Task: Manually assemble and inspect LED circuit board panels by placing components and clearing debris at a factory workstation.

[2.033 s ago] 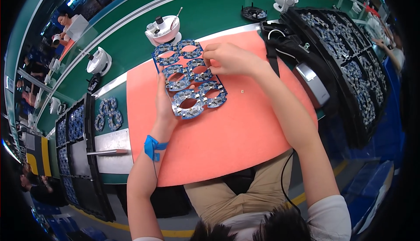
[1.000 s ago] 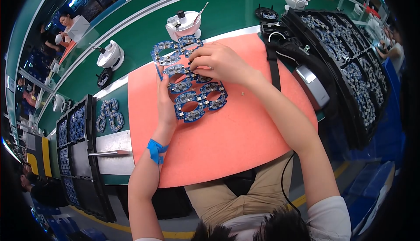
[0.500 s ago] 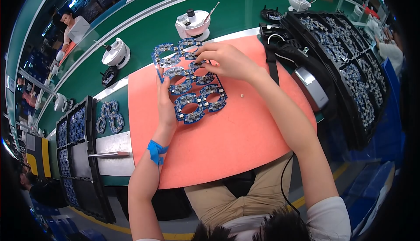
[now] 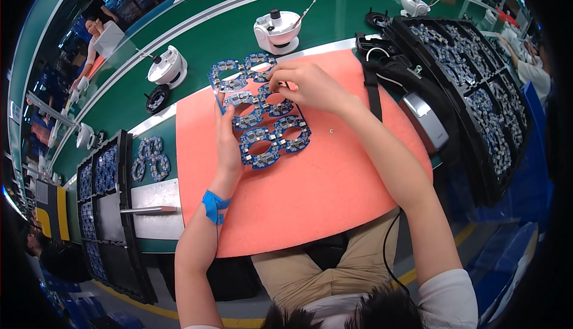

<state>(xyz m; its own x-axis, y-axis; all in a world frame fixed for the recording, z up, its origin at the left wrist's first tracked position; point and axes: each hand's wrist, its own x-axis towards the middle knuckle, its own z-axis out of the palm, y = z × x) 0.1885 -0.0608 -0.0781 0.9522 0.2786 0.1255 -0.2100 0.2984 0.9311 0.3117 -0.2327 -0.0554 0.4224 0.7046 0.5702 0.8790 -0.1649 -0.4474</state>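
Note:
A blue circuit board panel (image 4: 253, 119), made of several joined ring-shaped boards, is held tilted above the salmon-pink foam mat (image 4: 334, 191). My left hand (image 4: 227, 138) grips its left edge, thumb on the front and the other fingers hidden behind. A blue wrist strap (image 4: 213, 206) is round my left wrist. At the panel's upper right, my right hand (image 4: 307, 87) has its fingers bent and closed on one of the boards. The fingertips partly cover that board, so whether a small part is between them does not show. A tiny pale piece (image 4: 332, 131) lies on the mat.
Black trays of circuit boards stand at the left (image 4: 104, 171) and right (image 4: 465, 72). Loose ring boards (image 4: 150, 159) lie beside the left tray. White rounded housings (image 4: 277, 32) stand on the green belt (image 4: 209, 30) beyond the mat. A black-and-silver device (image 4: 422, 117) sits right.
The white housings beyond the mat have shifted to the right along the green belt. My hands and the panel have barely moved. A person at far left has changed arm position.

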